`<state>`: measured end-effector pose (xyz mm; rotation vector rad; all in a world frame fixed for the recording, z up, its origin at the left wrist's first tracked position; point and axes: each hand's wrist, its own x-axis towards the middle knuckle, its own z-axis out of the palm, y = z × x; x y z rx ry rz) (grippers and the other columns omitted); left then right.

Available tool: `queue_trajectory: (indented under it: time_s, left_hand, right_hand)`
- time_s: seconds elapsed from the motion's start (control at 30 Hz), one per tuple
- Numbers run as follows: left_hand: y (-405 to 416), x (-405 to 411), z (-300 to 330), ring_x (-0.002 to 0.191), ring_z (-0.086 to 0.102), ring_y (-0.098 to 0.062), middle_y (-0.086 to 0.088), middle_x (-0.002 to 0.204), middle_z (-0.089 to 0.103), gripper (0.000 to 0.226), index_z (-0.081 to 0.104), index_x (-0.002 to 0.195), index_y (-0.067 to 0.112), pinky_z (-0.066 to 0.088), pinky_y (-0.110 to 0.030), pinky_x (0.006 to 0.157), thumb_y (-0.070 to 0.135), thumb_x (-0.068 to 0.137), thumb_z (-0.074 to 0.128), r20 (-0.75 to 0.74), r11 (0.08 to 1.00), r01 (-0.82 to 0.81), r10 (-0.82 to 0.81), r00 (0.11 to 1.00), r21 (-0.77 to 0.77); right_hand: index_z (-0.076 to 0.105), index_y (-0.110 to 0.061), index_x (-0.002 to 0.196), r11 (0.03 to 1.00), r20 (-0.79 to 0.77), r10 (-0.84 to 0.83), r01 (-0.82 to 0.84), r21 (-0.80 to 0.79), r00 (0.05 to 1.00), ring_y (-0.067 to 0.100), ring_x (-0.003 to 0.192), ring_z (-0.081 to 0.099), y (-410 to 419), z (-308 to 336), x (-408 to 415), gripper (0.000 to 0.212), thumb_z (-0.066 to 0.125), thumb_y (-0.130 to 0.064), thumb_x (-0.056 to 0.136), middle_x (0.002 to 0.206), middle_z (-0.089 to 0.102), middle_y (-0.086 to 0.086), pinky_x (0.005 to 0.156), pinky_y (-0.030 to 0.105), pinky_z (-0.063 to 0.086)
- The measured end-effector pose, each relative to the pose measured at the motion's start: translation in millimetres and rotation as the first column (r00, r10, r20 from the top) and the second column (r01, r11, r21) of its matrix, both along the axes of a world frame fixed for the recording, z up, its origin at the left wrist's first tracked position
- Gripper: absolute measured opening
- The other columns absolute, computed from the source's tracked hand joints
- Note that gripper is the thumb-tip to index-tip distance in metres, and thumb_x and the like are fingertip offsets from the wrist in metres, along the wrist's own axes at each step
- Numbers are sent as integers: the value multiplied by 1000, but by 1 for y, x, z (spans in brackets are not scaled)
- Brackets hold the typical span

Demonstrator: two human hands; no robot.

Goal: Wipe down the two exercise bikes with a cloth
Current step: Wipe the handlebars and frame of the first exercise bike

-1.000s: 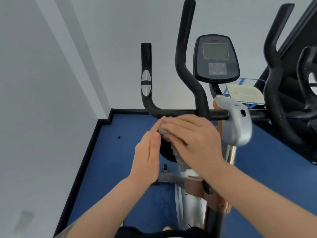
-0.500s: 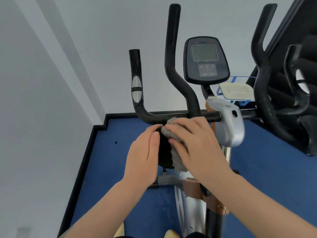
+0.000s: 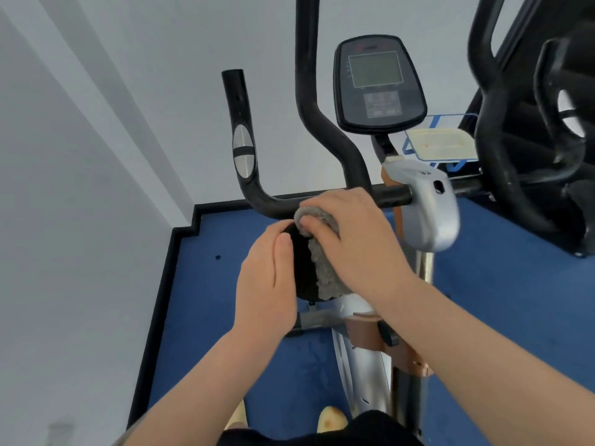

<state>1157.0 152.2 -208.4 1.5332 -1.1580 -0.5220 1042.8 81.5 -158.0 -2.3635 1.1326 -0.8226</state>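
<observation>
The fingers of the right hand are curled over a grey, fuzzy cloth, clamping its top fold against the black crossbar of the handlebar of the nearer exercise bike. The rest of the cloth hangs down below the palm in a loose strip, in front of a dark round part of the bike.

Just to the left, the left hand stands with its fingers straight and held together, fingertips up near the underside of the crossbar and touching the dark round part beside the cloth. It grips nothing; the hand is flat and relaxed. The two hands sit close together, nearly touching at the fingertips.

Beyond them the handlebar bends up on the left into a short post with a silver sensor pad, and a taller curved grip rises farther right. The console with its grey screen stands on the far side, above a silver housing on the stem. A brown bracket wraps the frame lower down.

At the far right stands the second bike, black, with its own looping bars. A pale tray lies between the two machines. Blue floor runs underneath, edged in black against the white wall.
</observation>
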Motion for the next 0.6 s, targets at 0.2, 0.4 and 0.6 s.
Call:
queue_trajectory:
  time_s: [0.2,0.4,0.6]
  left_hand:
    - [0,3,-1,109,61,-14,12,111,66,38,61,120,25,50,-46,92,33,102,28,17,1000,1,-2,1000,10]
    - [0,0,1,109,60,-13,11,111,66,40,61,121,24,50,-45,92,34,101,28,18,1000,-14,14,1000,10]
    - [-1,0,1,108,61,-15,9,111,67,41,61,122,22,49,-46,92,33,101,28,9,1000,-10,9,1000,29]
  right_hand:
    - [64,-19,121,993,-68,-117,115,-32,991,19,103,47,12,-5,-6,28,55,-29,96,111,61,1,81,18,28]
    - [57,-22,117,992,-143,-120,124,15,982,16,96,48,6,-5,-6,35,40,-45,97,101,60,-2,78,29,36]
    - [52,-17,100,980,-223,-197,199,-15,955,14,81,39,-3,0,6,35,36,-48,99,72,39,-12,65,30,25]
